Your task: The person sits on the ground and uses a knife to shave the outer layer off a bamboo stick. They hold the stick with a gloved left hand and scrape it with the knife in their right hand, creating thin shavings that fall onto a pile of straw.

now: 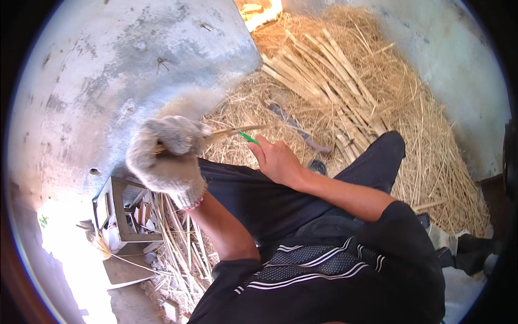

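Note:
My left hand (168,156) wears a grey-white knitted work glove and is closed around a thin pale strip (224,133), which looks like split bamboo or wood. The strip sticks out to the right past the glove. My bare right hand (278,160) is closed on a small green-handled tool (248,137), perhaps a knife. The green part touches or lies just below the strip; its blade cannot be made out. Beyond my right hand, a large knife (299,129) with a dark blade and brownish handle lies on the shavings.
A bundle of split strips (337,75) lies on a heap of curly shavings (431,146) against the wall. At left stand a small wooden frame (116,210) like an overturned stool and more long thin strips (181,237). A pale wall (162,48) rises close beyond my left hand.

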`<state>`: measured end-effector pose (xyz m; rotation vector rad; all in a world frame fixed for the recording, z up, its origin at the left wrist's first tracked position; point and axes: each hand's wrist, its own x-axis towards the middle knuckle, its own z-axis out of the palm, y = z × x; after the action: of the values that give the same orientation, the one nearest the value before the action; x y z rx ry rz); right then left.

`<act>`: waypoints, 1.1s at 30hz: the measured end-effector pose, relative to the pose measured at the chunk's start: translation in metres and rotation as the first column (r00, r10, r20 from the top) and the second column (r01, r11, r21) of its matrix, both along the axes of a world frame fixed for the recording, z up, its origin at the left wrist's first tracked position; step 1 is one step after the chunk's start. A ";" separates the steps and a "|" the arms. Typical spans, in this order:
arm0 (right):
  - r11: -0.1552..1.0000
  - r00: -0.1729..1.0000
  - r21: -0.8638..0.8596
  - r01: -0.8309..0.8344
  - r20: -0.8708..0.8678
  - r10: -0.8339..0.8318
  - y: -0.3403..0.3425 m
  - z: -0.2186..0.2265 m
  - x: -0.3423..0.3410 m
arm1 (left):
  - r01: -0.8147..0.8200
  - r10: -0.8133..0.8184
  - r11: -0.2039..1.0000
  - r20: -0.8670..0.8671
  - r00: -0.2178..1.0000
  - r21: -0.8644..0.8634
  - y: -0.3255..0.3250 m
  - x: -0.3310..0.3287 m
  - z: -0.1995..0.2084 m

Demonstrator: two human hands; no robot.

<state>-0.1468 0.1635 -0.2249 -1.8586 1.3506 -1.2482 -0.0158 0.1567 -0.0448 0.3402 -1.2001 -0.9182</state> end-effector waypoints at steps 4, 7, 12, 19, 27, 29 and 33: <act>0.664 0.812 0.516 -0.541 0.528 0.251 -0.008 0.018 -0.033 | -0.280 0.289 0.953 -0.073 0.954 0.119 0.018 -0.020 0.000; 0.719 0.827 0.492 -0.491 0.523 0.207 0.014 0.045 -0.035 | -0.372 0.383 0.921 -0.096 0.919 0.115 0.023 -0.022 -0.002; 0.973 0.968 0.128 -0.194 0.185 0.168 0.014 0.030 -0.026 | -0.201 0.234 0.967 -0.243 0.941 0.153 0.023 -0.028 0.000; 0.972 0.999 0.234 -0.011 -0.044 0.021 0.020 0.030 -0.009 | -0.352 0.390 0.918 -0.250 0.886 0.185 0.020 -0.036 -0.015; 0.997 0.935 0.049 -0.061 -0.346 0.074 -0.057 -0.116 -0.039 | -0.022 0.012 0.996 -0.116 0.993 -0.086 0.022 -0.018 -0.019; 0.956 0.956 0.287 -0.054 -0.263 0.133 -0.029 -0.095 -0.040 | -0.011 0.009 0.994 -0.018 1.000 -0.113 0.019 -0.011 -0.019; 0.935 0.987 0.317 -0.159 0.072 0.143 -0.021 0.020 -0.005 | -0.315 0.332 0.943 -0.256 0.908 0.107 0.017 -0.011 -0.014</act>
<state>-0.1516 0.1428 -0.2048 -1.6574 1.2724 -0.9252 -0.0270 0.1739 -0.0592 0.4355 -0.8316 -0.6867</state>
